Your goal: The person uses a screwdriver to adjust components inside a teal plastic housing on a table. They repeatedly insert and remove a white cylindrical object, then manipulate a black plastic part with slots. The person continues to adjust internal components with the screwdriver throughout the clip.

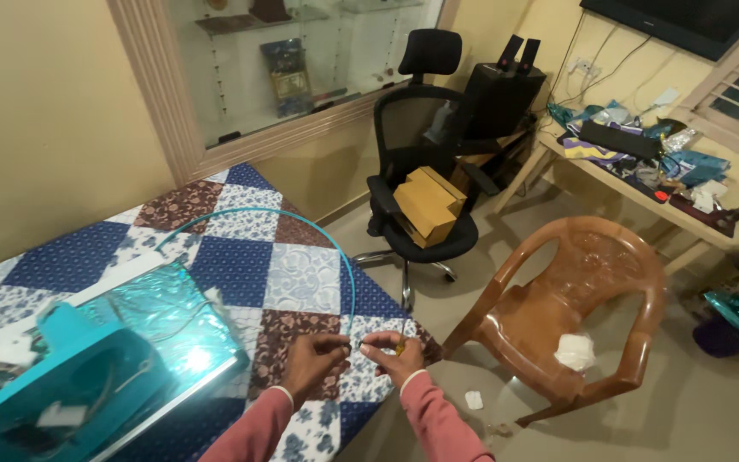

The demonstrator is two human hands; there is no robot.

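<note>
Near the bed's edge, the left hand and right hand meet, fingertips of each pinched on the end of a thin teal cable that arcs far-left over the patchwork bedspread; right of them a brown plastic chair, farther off a black office chair holding a cardboard box

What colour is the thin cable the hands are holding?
The cable is teal, seen in the head view, arching over the patchwork bedspread.

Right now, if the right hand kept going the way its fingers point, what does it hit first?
The right hand points left, so it meets the left hand first; their fingertips nearly touch at the teal cable end. Exact gap is unclear.
</note>
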